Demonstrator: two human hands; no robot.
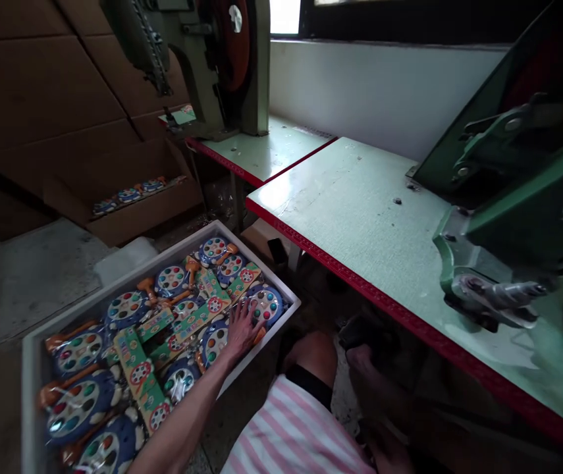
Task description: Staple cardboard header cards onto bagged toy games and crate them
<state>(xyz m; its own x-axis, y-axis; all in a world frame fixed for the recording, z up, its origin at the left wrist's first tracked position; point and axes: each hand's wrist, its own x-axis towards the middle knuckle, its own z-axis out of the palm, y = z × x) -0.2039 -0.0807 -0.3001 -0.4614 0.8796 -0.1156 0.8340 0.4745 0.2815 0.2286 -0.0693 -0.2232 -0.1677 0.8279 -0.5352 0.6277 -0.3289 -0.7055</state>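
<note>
My left hand (242, 327) reaches into a white plastic bin (256, 349). Its fingers are spread and rest at the edge of a bagged toy (265, 304), a blue round body with a pale disc of coloured dots. Several more such toys fill the bin, each in clear plastic with an orange stick-like piece. Green printed cardboard header cards (140, 372) lie among them. Low at the bottom, beside my striped clothing (291, 434), my right hand (384, 447) is in deep shadow; its fingers and anything in them cannot be made out.
A green-topped table (330, 217) with a red edge stands to the right, carrying a green machine (503, 263). Another machine (256, 72) stands on the table behind. An open carton (137, 220) with more toys lies at the back left, before stacked cardboard boxes (39, 92).
</note>
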